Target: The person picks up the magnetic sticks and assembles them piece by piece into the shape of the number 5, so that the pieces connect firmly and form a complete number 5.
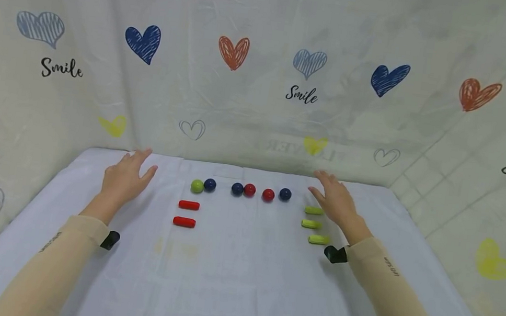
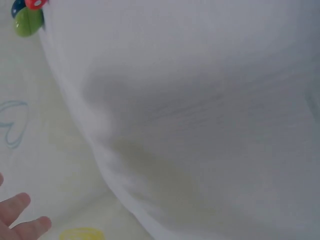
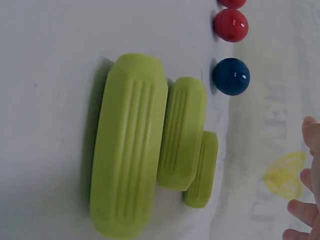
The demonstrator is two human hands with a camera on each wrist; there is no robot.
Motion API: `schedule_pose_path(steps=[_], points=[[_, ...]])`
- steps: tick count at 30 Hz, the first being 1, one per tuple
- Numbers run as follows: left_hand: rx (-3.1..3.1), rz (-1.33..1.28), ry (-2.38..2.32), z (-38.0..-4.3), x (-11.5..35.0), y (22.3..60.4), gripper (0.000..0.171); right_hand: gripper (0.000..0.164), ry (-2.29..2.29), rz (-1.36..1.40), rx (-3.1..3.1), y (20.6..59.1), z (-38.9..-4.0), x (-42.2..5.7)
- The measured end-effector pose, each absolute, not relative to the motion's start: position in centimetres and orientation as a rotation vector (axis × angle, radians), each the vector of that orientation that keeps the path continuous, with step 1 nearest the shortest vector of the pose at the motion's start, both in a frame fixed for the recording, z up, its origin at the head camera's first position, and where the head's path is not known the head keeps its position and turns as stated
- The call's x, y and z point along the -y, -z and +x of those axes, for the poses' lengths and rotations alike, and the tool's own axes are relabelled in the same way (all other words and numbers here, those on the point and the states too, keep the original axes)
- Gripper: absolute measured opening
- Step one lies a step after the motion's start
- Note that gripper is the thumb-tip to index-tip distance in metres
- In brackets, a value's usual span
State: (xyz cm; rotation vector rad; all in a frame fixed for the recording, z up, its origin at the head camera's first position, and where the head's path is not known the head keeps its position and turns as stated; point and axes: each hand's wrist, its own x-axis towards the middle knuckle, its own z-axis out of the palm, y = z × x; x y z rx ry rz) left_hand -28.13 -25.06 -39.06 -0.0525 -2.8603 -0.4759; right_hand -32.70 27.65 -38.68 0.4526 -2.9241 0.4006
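3 green bars (image 1: 310, 224) lie just R of the R-end blue ball (image 1: 285, 194), R hand (image 1: 337, 201) near them, L hand (image 1: 124, 179) well L of it; both spread, holding nothing. I'd guess light, stiff, slightly slick plastic; prob. pinch mid-length across the width.

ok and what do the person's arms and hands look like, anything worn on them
The left hand and right hand are ungloved. The left sleeve and right sleeve are beige, each with small dark lettering. A small dark piece juts out by each cuff.
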Motion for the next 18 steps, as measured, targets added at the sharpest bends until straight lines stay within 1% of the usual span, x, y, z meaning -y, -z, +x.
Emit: schedule_pose_path(steps=[8, 18], points=[[2.904, -0.103, 0.57, -28.0, 24.6, 39.4, 0.062, 0.047, -0.501, 0.486, 2.923, 39.2, -32.6, -26.1], [2.916, -0.145, 0.799, -27.5, 23.6, 40.2, 0.063, 0.041, -0.666, 0.543, 2.853, 40.2, -32.6, -24.4]])
